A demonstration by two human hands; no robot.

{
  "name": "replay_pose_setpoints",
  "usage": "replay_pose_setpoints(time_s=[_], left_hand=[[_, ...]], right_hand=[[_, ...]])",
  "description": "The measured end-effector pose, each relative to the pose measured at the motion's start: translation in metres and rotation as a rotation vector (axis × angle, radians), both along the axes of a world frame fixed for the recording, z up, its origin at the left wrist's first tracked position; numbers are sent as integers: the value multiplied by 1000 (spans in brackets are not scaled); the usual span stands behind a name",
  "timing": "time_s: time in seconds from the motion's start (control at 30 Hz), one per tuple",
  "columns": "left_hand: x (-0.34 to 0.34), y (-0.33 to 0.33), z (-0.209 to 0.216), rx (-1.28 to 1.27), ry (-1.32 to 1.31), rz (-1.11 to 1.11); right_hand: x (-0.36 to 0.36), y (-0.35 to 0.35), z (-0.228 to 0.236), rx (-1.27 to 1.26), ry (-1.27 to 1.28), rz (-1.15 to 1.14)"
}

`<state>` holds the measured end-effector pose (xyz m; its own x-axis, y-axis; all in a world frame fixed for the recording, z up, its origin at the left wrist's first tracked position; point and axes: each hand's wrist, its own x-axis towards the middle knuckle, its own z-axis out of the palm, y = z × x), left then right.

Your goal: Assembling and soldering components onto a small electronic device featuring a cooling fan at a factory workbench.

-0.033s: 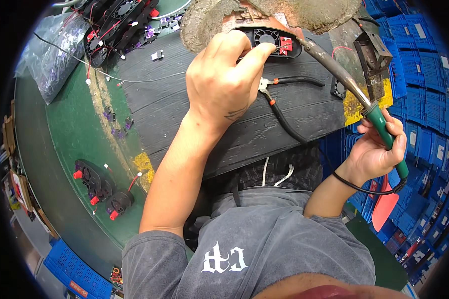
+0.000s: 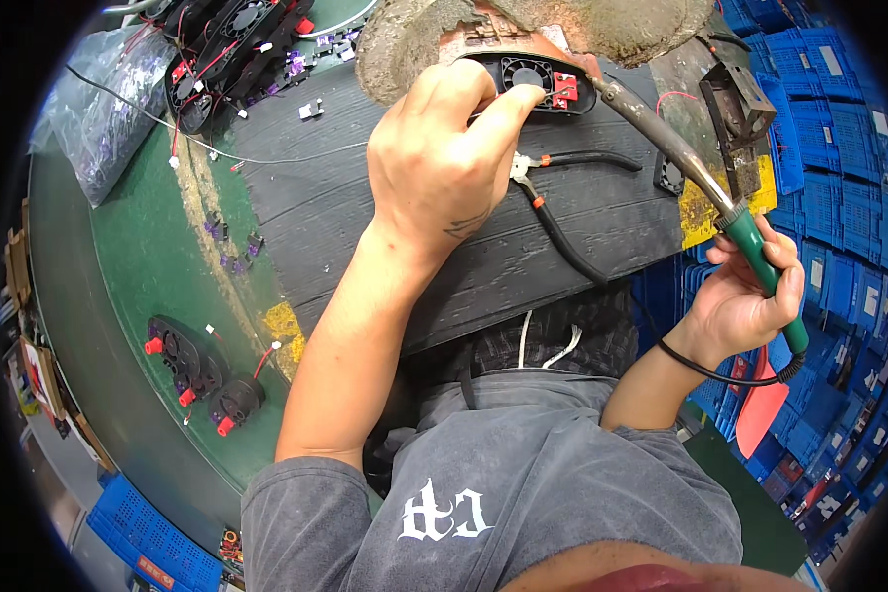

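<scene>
My left hand (image 2: 439,148) is closed over the near left side of a black oval fan housing (image 2: 584,101). Its thumb and forefinger pinch a thin silvery wire (image 2: 555,94), whose end meets the red part (image 2: 565,87) beside the small black fan (image 2: 526,75). The other fingers curl out of sight. In my right hand (image 2: 745,306) is a soldering iron (image 2: 755,252) by its green handle. Its metal shaft slants up leftward, the far end close to the housing's right end; whether the tip touches is unclear. Black-handled pliers (image 2: 562,232) lie spread beside my left wrist.
A crusty stand (image 2: 641,35) rises behind the housing. Black fan units (image 2: 232,44) and a clear bag (image 2: 113,113) sit far left; more fan units (image 2: 183,360) lie nearer. A metal bracket (image 2: 738,104) and loose fan (image 2: 669,175) are at right, before blue crates (image 2: 824,109).
</scene>
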<state>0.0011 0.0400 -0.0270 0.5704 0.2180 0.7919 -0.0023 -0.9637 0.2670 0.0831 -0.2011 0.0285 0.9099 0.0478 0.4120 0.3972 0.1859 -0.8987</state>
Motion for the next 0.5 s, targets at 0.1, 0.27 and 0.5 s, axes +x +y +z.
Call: replay_pose_setpoints(time_s=[0.1,0.27,0.5], left_hand=[[-1,-1,0,-6,18,-5],[-1,-1,0,-15,45,-12],[-1,0,0,-12,39,-13]], right_hand=[[0,0,1,-12,18,-29],[-2,1,1,20,-1,35],[-3,2,1,-22,19,31]])
